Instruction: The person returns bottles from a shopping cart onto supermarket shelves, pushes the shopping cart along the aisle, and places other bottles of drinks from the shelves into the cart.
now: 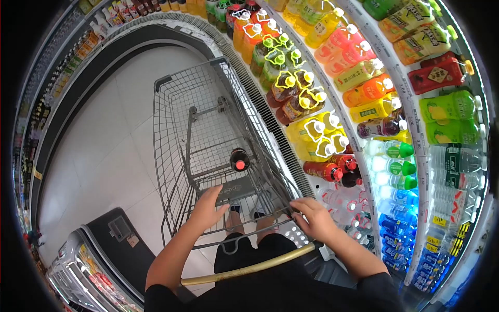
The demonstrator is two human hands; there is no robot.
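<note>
A wire shopping cart (171, 78) stands in front of me, its basket stretching away from my body. Inside it is a dark bottle with a red cap (239, 160), seen from above. My left hand (209, 209) hovers over the near left part of the basket, fingers spread and holding nothing. At the cart's near right side, my right hand (314, 219) has its fingers apart beside the rim; whether it touches the wire I cannot tell. The yellowish handlebar (249, 266) crosses in front of my body, below both hands.
Drink shelves (358, 130) with several rows of bottles curve along the right. A dark-edged shelf unit (49, 112) runs along the left and back. A display case (99, 260) stands at lower left. Tiled floor (112, 125) shows left of the cart.
</note>
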